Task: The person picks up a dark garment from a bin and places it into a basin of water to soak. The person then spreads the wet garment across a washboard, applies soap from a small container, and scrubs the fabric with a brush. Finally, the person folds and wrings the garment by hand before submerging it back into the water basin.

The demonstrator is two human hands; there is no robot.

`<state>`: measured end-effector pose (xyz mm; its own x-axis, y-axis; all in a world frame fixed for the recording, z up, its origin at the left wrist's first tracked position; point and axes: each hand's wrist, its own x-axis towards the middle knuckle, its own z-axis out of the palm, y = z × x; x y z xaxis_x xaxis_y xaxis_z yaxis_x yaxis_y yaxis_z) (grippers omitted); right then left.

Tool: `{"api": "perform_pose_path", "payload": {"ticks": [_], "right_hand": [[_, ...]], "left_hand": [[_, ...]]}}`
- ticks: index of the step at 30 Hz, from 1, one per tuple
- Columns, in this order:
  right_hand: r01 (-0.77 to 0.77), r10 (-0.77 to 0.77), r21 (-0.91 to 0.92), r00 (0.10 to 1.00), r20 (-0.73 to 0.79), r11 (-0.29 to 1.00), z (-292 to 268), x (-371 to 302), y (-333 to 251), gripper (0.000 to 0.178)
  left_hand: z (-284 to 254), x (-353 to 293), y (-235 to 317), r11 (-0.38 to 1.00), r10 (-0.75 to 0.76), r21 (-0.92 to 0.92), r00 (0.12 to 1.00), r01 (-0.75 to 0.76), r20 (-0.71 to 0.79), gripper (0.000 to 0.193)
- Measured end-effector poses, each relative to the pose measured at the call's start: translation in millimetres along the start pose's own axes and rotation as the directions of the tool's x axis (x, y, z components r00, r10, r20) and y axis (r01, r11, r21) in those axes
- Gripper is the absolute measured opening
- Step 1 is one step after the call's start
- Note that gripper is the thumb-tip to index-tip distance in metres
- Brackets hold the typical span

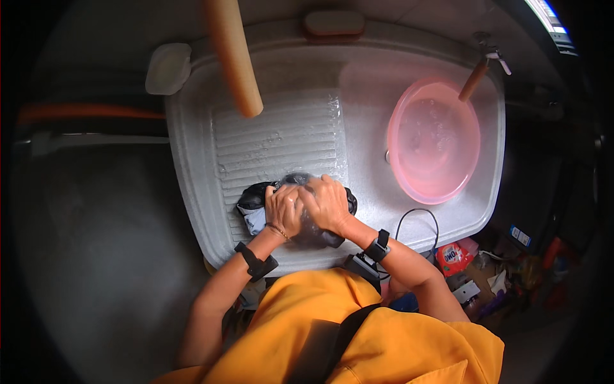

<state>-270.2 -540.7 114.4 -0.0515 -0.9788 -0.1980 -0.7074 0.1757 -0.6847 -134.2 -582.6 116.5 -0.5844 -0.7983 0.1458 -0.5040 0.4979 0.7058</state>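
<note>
A wet, dark garment (310, 233) lies bunched on the ribbed washboard (275, 150) of a grey laundry sink (368, 160). Its left end shows shiny black fabric and a pale, whitish patch (254, 221). My left hand (284, 208) is closed on the left part of the cloth, fingers curled into it. Close beside it, my right hand (328, 203) grips the right part, its fingers nearly meeting the left ones. Suds and water film show around the cloth and on the ribs. The fingertips are partly hidden in the fabric.
A pink basin (435, 144) with water stands in the sink's right side under a tap (489, 54). A wooden pole (233, 57) hangs over the back left. A soap dish (334, 24) and a white tub (167, 68) sit at the rim. A red packet (455, 256) lies lower right.
</note>
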Motion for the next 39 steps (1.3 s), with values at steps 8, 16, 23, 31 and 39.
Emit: {"api": "perform_pose_path", "payload": {"ticks": [8, 16, 23, 31, 39], "right_hand": [[-0.05, 0.057, -0.094, 0.995, 0.079, 0.994, -15, 36, 1, 0.041], [-0.289, 0.3, 0.099, 0.943, -0.14, 0.952, -13, 37, -1, 0.061], [-0.274, 0.367, 0.314, 0.883, -0.291, 0.909, -20, -17, 14, 0.057], [-0.116, 0.449, 0.955, 0.863, 0.232, -0.272, -69, -66, 22, 0.038], [0.122, 0.223, 0.945, 0.973, -0.054, -0.303, -253, -128, 95, 0.041]], "left_hand": [[7, 24, -2, 0.9, -0.402, 0.254, 0.901, 0.355, 0.166, 0.03], [6, 32, -5, 0.896, -0.429, 0.06, 0.893, 0.44, -0.138, 0.04], [-38, -31, -13, 0.906, -0.395, -0.023, 0.824, 0.423, -0.406, 0.063], [-2, -46, 18, 0.698, -0.598, -0.563, 0.793, 0.442, -0.119, 0.052], [46, 73, 202, 0.07, -0.301, -0.955, 0.919, 0.287, 0.254, 0.036]]}}
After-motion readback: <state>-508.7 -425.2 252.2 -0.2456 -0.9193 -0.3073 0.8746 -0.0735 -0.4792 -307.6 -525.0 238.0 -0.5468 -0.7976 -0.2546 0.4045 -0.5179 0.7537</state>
